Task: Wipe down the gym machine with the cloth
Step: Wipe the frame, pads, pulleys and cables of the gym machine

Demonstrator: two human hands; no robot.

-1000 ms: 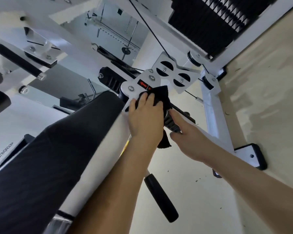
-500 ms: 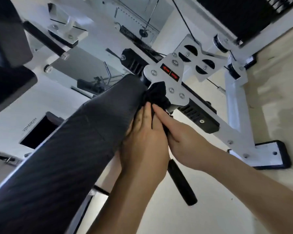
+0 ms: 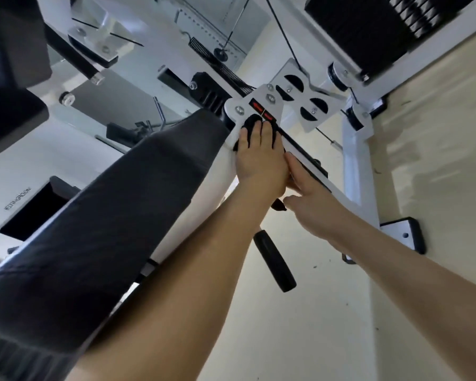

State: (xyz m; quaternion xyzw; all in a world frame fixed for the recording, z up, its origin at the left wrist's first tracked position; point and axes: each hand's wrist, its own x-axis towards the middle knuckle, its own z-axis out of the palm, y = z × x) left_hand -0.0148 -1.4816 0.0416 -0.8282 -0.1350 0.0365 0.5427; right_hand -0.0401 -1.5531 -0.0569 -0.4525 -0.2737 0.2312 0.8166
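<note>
Here, the left hand (image 3: pixel 259 158) lies flat with its fingers straight and close together, pressing the black cloth (image 3: pixel 247 124) onto the white bracket plate (image 3: pixel 231 119) of the gym machine (image 3: pixel 355 160); the cloth shows above and between the fingertips, just below the two red arrow labels (image 3: pixel 259 107), and a dark tail of it hangs out under the heel of the hand. The right hand (image 3: pixel 311 202) lies just beside the left, touching it, with its forefinger stretched along the sloping white beam (image 3: pixel 338 192) and its fingers loose; its thumb is just beside the cloth's tail, though whether it touches cannot be told. To the left of both forearms runs the dark padded seat (image 3: pixel 116 229), its upper end close to the bracket plate; a black handle grip (image 3: pixel 274 261) juts out below the hands, over the pale floor (image 3: pixel 327 325). Beyond the plate sits a white pulley housing (image 3: pixel 300 103) with a cable, and the black weight stack (image 3: pixel 363 26) stands at the upper right.
</note>
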